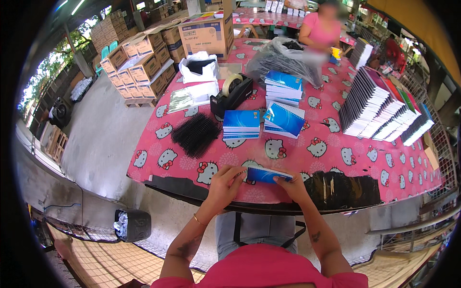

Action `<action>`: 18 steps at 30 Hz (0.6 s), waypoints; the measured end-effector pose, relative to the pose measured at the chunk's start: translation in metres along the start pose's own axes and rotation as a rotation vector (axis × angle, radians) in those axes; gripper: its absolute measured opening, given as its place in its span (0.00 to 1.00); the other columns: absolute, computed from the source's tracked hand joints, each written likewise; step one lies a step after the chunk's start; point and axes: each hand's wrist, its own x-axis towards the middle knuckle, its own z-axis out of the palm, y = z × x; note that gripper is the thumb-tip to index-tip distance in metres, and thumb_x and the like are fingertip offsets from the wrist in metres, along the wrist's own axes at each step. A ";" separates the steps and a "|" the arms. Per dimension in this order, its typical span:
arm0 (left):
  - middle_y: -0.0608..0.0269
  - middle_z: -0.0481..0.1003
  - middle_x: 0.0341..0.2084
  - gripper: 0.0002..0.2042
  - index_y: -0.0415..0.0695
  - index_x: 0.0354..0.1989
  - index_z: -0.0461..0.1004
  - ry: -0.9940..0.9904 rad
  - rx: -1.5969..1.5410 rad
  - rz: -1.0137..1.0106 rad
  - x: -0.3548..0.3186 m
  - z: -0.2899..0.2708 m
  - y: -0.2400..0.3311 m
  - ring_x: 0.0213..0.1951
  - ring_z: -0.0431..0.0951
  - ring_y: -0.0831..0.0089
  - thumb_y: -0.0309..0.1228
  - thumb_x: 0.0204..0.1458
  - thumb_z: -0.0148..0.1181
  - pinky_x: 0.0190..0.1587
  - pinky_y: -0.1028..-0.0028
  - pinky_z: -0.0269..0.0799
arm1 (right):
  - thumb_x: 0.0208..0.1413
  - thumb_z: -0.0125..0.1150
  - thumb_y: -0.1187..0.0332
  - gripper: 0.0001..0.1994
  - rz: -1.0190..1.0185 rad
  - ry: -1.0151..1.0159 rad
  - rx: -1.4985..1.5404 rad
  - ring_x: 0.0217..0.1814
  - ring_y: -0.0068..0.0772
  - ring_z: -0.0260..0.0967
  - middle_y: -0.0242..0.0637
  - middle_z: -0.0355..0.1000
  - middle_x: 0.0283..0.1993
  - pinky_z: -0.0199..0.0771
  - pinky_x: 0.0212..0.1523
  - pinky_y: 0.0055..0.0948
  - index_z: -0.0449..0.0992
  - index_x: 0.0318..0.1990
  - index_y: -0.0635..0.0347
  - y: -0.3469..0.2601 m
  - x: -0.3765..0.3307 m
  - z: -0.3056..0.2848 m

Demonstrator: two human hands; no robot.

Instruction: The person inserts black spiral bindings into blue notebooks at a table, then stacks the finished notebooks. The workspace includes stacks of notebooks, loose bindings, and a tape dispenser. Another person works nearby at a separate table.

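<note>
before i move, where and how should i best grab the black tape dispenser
The black tape dispenser is probably best gripped across the long sides of its body, below the tape roll, coming from above: the body is long and narrow, slanting away to the right, and the roll rises above it. Blue booklets sit close on its near side.

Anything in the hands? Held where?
Blue booklet: right hand grips its right end, thumb on top. Left hand is by its left end; hold there unclear.
</note>
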 end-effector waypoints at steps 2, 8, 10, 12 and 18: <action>0.55 0.78 0.31 0.09 0.38 0.42 0.79 0.006 0.045 0.000 0.000 0.002 0.002 0.31 0.79 0.66 0.22 0.53 0.64 0.32 0.72 0.73 | 0.61 0.61 0.73 0.15 -0.042 -0.004 -0.015 0.48 0.18 0.70 0.31 0.78 0.50 0.69 0.50 0.22 0.77 0.55 0.64 0.003 -0.001 0.000; 0.55 0.77 0.28 0.08 0.37 0.42 0.79 0.012 0.114 0.058 0.006 0.005 -0.010 0.29 0.79 0.65 0.23 0.53 0.64 0.31 0.72 0.73 | 0.60 0.62 0.73 0.15 -0.030 0.015 0.000 0.46 0.18 0.70 0.32 0.78 0.49 0.69 0.48 0.23 0.78 0.55 0.63 0.009 -0.002 0.000; 0.55 0.77 0.27 0.08 0.37 0.42 0.79 -0.010 0.145 0.073 0.011 0.002 -0.011 0.27 0.78 0.65 0.23 0.54 0.64 0.30 0.72 0.72 | 0.60 0.62 0.73 0.15 -0.053 0.018 -0.002 0.47 0.18 0.70 0.32 0.78 0.49 0.69 0.49 0.23 0.78 0.54 0.63 0.009 0.002 -0.001; 0.56 0.76 0.25 0.08 0.38 0.42 0.79 -0.083 0.194 0.044 0.009 -0.003 -0.009 0.25 0.77 0.65 0.24 0.55 0.63 0.28 0.71 0.70 | 0.60 0.62 0.74 0.15 -0.078 0.025 0.033 0.47 0.19 0.70 0.32 0.78 0.49 0.69 0.50 0.23 0.78 0.54 0.63 0.012 -0.001 0.002; 0.56 0.74 0.23 0.07 0.38 0.41 0.79 -0.069 0.200 0.047 0.013 -0.004 -0.010 0.24 0.75 0.66 0.25 0.57 0.62 0.28 0.70 0.69 | 0.59 0.65 0.74 0.13 -0.073 0.030 0.047 0.47 0.20 0.71 0.30 0.77 0.45 0.70 0.50 0.23 0.79 0.51 0.64 0.008 0.001 0.003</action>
